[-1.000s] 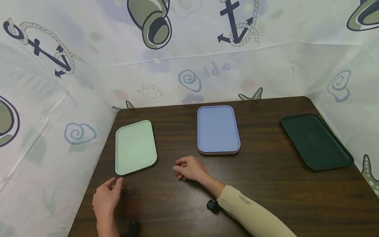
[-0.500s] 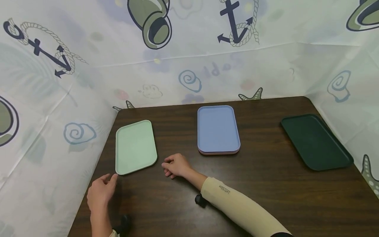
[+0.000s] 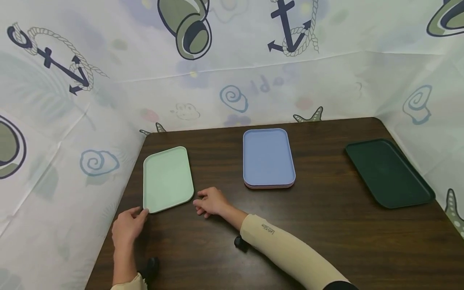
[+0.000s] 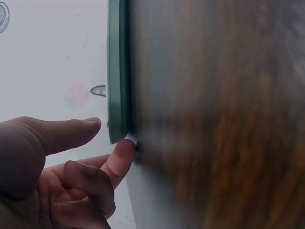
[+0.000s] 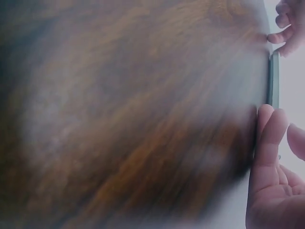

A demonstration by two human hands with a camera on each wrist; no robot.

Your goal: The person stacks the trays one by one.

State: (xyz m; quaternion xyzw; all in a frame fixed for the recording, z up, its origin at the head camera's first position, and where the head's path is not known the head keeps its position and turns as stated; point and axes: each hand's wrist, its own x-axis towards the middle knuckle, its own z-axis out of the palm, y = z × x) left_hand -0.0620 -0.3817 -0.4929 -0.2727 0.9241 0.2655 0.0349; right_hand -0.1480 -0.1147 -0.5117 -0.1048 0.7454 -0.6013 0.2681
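Observation:
A light green rectangular tray (image 3: 168, 179) lies on the left of the table. My left hand (image 3: 127, 227) is at its near left corner, thumb tip overlapping the corner in the head view. In the left wrist view, the thumb is held apart above the tray's edge (image 4: 116, 71), while a fingertip sits right at the lower corner. My right hand (image 3: 212, 202) is beside the near right corner, fingers loosely bent and pointing toward the tray. The right wrist view has its fingertips (image 5: 267, 112) close to the tray's end, with the left hand at the far end.
A blue tray (image 3: 269, 157) is stacked on a pinkish one (image 3: 269, 187) at the back middle of the brown table (image 3: 319, 241). On the right lies a dark green tray (image 3: 389, 173). A patterned white cloth (image 3: 203, 96) surrounds the table behind and at the sides.
My right hand has moved left toward the light green tray's near right corner. My left hand has moved slightly forward to its near left corner. The trays have stayed in place.

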